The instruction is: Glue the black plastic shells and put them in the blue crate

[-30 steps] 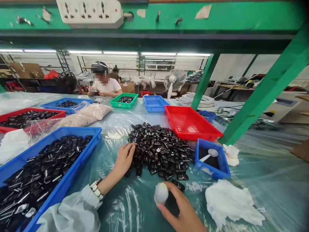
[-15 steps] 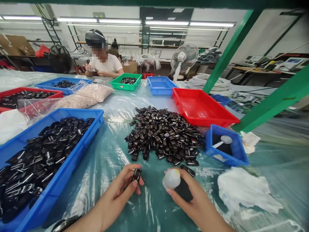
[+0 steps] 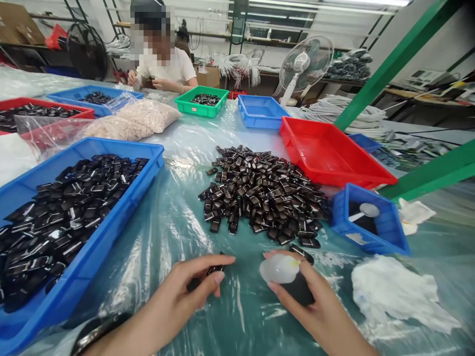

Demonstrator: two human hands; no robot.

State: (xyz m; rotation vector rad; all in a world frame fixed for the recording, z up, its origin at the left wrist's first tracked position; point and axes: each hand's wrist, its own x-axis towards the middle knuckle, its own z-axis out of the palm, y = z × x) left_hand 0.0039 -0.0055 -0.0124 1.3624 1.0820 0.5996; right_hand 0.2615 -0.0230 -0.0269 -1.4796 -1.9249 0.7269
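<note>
My left hand [image 3: 185, 291] is closed on a small glossy black plastic piece [image 3: 215, 269], mostly hidden by the fingers. My right hand [image 3: 315, 301] grips a translucent white rounded bottle [image 3: 279, 269] with a yellowish spot at its end. Under that bottle is a dark patch whose nature I cannot tell. A single black piece [image 3: 302, 254] lies just beyond the right fingers. Farther out, a heap of similar black pieces [image 3: 260, 193] spreads over the plastic-covered table [image 3: 178, 207].
A long blue tray [image 3: 158, 153] of black pieces stands left. To the right are a red tray [image 3: 334, 153], a small blue bin [image 3: 389, 237] with a white spoon [image 3: 365, 211], and a white cloth [image 3: 397, 291]. A person [image 3: 166, 69] sits across the table; a green post [image 3: 401, 59] slants at right.
The view has tilted down and shifted. My left hand has turned so its fingers cover more of the black piece. The white bottle has tipped more sideways in my right hand.
</note>
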